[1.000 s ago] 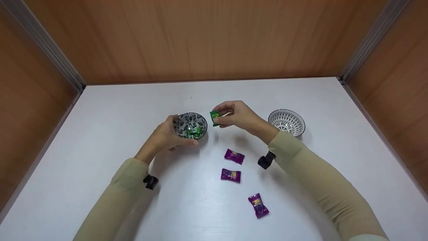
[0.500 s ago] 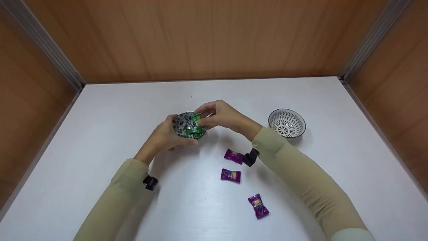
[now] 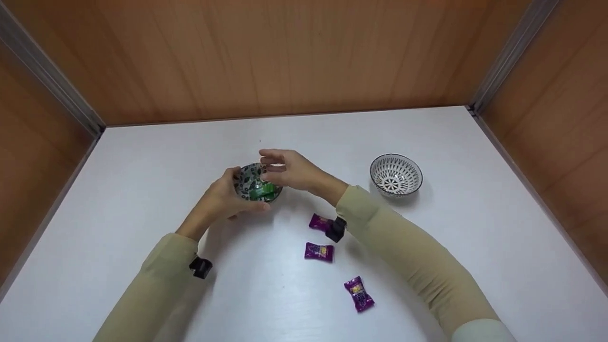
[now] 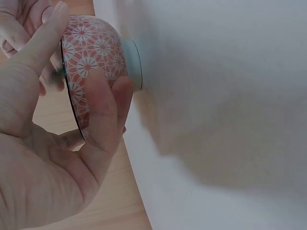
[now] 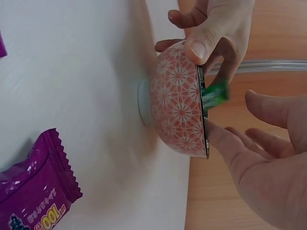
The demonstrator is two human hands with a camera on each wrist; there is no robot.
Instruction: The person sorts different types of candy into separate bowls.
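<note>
My left hand (image 3: 221, 198) grips a small bowl (image 3: 245, 183) by its side, thumb along the near rim. Inside, the bowl has a dark leaf pattern; outside it is pink with white flowers, as the left wrist view shows on the bowl wall (image 4: 98, 48). Several green-wrapped candies (image 3: 260, 192) lie in it. Above its right side is my right hand (image 3: 298, 171), fingers spread and apart from the thumb, holding nothing. In the right wrist view a blurred green candy (image 5: 216, 94) stands out at the rim, clear of the right thumb and fingers.
Purple-wrapped candies lie on the white table (image 3: 266, 294): one (image 3: 318, 222) partly behind the right wrist's black camera mount (image 3: 336, 230), another (image 3: 319, 252) below it, a third (image 3: 359, 294) nearer. A black-and-white bowl (image 3: 396, 173) stands at right. Wooden panels (image 3: 285, 57) enclose the table.
My right hand has moved left to the bowl with a green candy and let it go there. The left hand keeps its grip. The head view has shifted slightly.
</note>
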